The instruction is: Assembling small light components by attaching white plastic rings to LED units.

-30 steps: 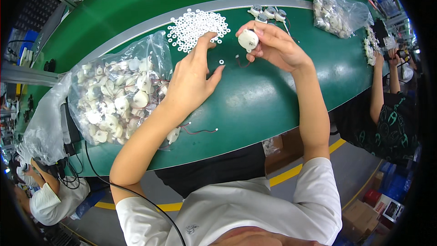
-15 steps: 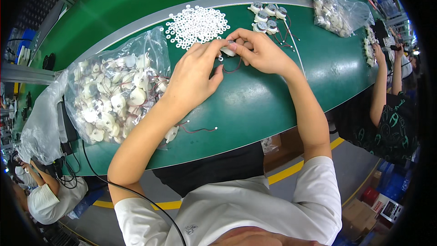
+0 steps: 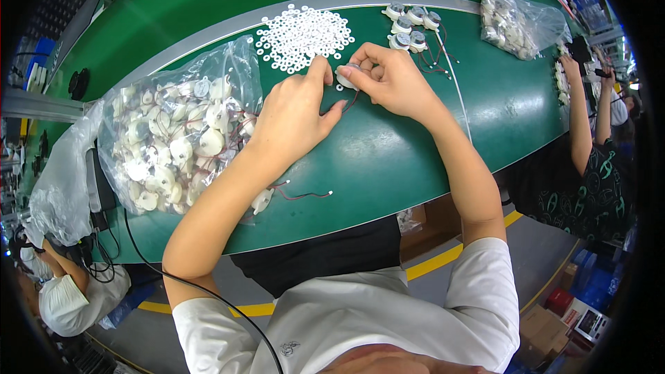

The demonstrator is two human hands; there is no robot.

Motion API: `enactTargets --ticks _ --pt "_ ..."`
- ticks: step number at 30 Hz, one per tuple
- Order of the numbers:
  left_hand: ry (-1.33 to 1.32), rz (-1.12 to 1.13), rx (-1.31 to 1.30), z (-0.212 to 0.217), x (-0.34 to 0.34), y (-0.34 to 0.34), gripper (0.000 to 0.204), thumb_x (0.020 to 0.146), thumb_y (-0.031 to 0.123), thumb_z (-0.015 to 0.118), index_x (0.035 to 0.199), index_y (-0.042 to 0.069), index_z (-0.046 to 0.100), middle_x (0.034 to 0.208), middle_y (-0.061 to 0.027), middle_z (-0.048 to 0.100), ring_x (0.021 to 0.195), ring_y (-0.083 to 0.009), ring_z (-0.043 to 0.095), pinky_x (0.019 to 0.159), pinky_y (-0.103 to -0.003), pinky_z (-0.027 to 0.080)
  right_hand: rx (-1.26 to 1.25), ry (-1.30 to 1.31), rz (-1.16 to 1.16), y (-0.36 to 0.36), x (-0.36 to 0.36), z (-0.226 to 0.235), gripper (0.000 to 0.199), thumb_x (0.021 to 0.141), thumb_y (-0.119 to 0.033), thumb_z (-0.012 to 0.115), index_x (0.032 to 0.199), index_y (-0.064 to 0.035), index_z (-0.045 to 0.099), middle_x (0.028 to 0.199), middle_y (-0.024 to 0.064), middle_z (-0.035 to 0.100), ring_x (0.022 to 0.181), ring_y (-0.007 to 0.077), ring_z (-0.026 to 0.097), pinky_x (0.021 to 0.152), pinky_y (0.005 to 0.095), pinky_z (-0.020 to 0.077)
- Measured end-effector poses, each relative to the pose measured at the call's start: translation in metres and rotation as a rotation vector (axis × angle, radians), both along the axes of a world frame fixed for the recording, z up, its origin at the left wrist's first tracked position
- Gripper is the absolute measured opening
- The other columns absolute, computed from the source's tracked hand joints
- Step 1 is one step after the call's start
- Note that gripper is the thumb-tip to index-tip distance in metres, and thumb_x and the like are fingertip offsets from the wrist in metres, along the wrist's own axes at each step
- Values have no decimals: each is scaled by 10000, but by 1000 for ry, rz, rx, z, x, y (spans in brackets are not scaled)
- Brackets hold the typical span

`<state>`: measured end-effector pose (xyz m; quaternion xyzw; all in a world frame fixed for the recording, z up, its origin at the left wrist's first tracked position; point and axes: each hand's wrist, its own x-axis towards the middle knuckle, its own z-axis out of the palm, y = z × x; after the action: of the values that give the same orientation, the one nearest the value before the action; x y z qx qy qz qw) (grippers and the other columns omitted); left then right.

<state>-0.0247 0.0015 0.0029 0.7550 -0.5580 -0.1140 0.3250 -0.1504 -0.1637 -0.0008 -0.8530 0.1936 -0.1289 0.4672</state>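
Observation:
My right hand [image 3: 398, 83] pinches a small round white part with a greyish top [image 3: 349, 77], and a thin dark red wire hangs from it. My left hand [image 3: 294, 111] is beside it on the left, thumb and index finger apart, with nothing visible between them. Its fingertips are near the front edge of a heap of small white ring washers [image 3: 305, 38]. One loose white washer [image 3: 339, 87] shows just by the held part. Similar parts with grey tops and wires [image 3: 409, 26] stand grouped beyond my right hand.
A large clear bag of white wired parts [image 3: 176, 145] lies left of my left forearm. A single wired part [image 3: 262, 201] rests near the table [image 3: 388, 166] edge. Another bag [image 3: 516, 28] stands far right, near a co-worker's arms [image 3: 580, 118]. A black cable [image 3: 208, 294] crosses my left upper arm.
My left fingers have drawn away from the held part, leaving a gap between the hands. The part stays in my right hand, its round face now more visible.

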Motion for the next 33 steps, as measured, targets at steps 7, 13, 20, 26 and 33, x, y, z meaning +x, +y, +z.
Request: enactTargets --ticks 7,13,20,26,33 --pt "-41 -31 -155 2 2 2 651 742 155 873 1270 57 506 1080 -202 631 917 -404 676 766 -474 561 -122 -66 -15 6 2 0 266 863 -210 816 871 11 669 584 52 605 511 109 541 512 277 443" --pt "-77 -141 -164 -2 10 2 565 749 113 861 1262 62 629 1080 -112 641 881 -307 661 799 -411 563 -192 -77 22 4 1 -3 237 855 -186 821 884 -1 675 585 51 595 504 124 530 507 287 439" --pt "-225 -173 -37 10 10 5 468 790 113 806 1242 71 694 1008 -96 664 952 -317 658 872 -425 530 -187 -64 125 4 -1 2 207 863 -129 802 972 -13 671 699 81 605 588 170 558 572 324 469" --pt "-280 -172 13 16 9 3 453 788 101 785 1233 71 708 1055 -105 695 964 -324 670 894 -422 535 -261 -112 150 11 -3 4 195 863 -65 759 1014 -22 643 902 123 650 726 281 635 644 390 514" --pt "-331 -187 121 24 12 8 380 809 69 728 1189 71 730 1231 -88 712 1059 -302 679 954 -434 523 -481 -130 162 18 -1 3 245 827 -6 746 1039 -22 623 954 135 642 819 367 657 690 418 530"
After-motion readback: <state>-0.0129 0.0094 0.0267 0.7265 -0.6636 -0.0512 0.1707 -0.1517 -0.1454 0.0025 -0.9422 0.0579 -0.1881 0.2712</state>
